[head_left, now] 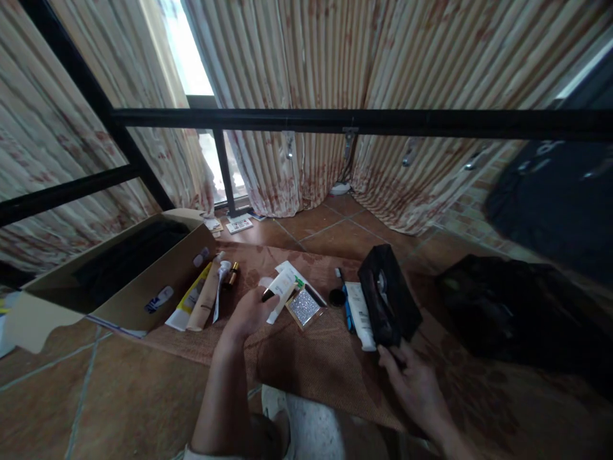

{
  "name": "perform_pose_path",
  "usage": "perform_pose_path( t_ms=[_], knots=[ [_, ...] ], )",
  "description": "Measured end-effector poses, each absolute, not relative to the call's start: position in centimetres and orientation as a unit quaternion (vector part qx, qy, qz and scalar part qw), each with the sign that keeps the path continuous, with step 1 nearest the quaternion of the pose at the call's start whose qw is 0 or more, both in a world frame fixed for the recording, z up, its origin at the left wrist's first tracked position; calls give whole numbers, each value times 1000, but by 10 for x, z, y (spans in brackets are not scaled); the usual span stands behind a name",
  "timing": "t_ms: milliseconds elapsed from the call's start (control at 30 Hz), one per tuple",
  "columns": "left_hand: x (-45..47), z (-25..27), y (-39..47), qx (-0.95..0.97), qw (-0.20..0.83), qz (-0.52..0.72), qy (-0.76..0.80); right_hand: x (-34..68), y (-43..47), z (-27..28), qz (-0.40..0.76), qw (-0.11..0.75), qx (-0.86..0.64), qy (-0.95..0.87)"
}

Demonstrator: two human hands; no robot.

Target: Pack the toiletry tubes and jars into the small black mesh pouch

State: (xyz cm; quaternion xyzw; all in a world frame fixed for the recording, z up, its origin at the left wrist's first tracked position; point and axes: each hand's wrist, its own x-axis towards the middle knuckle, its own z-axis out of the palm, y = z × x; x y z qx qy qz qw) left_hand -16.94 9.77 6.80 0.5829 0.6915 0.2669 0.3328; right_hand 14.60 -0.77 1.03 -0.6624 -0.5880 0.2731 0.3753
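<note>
My left hand [249, 313] reaches over the brown mat [311, 358] and its fingers close on a white tube with a dark cap [280, 292]. A small glittery square compact [303, 308] lies just right of that tube. My right hand [410, 378] grips the lower corner of a black box-shaped pouch [389, 295], which stands tilted on the mat. Beside the pouch lie a white tube [360, 314], a blue pen-like stick [345, 305] and a round black lid [337, 297].
An open cardboard box [119, 281] lies on its side at left, with yellow and beige tubes [196, 299] and a small amber bottle [232, 275] along it. Dark bags [517, 313] sit at right. A black metal rail [335, 121] and curtains stand ahead on tiled floor.
</note>
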Motion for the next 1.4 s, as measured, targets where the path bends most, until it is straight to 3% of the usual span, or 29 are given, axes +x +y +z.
perform_pose_path(
  t_ms=[333,633,767,1400],
  knots=[
    [-161,68,99,652,253,139,701,144,-6,12,275,375,-654,-596],
    [-173,58,114,483,169,277,813,145,-8,7,275,381,-650,-598],
    [-172,36,133,476,243,374,758,147,-9,5,268,375,-657,-597],
    [-160,16,148,601,358,423,576,150,-7,4,258,368,-665,-596]
  ],
)
